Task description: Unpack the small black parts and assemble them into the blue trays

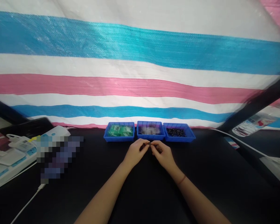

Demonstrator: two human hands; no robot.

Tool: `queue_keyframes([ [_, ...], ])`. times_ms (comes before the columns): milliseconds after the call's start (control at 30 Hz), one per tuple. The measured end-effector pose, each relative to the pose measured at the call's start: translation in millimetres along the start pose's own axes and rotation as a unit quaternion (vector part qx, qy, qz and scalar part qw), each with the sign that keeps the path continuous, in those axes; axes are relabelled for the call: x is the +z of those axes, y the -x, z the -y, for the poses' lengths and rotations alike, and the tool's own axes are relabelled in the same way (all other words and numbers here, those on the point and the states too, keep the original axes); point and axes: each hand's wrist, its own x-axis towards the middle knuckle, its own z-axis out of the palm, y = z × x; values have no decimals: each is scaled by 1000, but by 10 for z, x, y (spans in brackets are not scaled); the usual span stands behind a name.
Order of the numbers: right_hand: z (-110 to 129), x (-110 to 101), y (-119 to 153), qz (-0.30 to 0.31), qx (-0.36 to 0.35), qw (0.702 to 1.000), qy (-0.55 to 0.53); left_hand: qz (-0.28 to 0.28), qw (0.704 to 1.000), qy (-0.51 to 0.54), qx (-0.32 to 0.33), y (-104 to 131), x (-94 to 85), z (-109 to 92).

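Observation:
My left hand (135,151) and my right hand (163,154) meet fingertip to fingertip just in front of the middle bin. Both are closed in a pinch around a tiny dark piece (149,143), too small to name and mostly covered by the fingers. Behind them, three blue plastic bins stand in a row. The left bin (119,139) holds green and clear packets. In the middle bin (150,137) lie clear, whitish small pieces. Small black parts (176,132) fill the bottom of the right bin (190,136).
On the left of the black table (151,199) lie a white power strip (11,166) with chargers, cables and a pixelated object (62,158). A clear plastic bottle (253,124) is at the right. A striped sheet (140,90) hangs behind the bins.

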Motion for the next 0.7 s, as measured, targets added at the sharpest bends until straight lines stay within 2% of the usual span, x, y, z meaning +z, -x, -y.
queue_keyframes([
  [233, 64, -23, -6, 15, -4, 1000, -6, -3, 1000, 12, 14, 8, -8, -39],
  [467, 88, 1, 16, -28, -7, 1000, 5, -1, 1000, 2, 24, 15, -12, -62],
  [533, 76, 0, 16, -74, -9, 997, 3, 8, 1000, -9, 19, 21, -6, -71],
  [600, 55, -27, -4, -159, -5, 987, 5, 17, 1000, -15, 19, 23, 3, -74],
  [700, 1, -117, -68, -296, 41, 953, -40, 31, 999, -25, 29, 20, 20, -68],
])
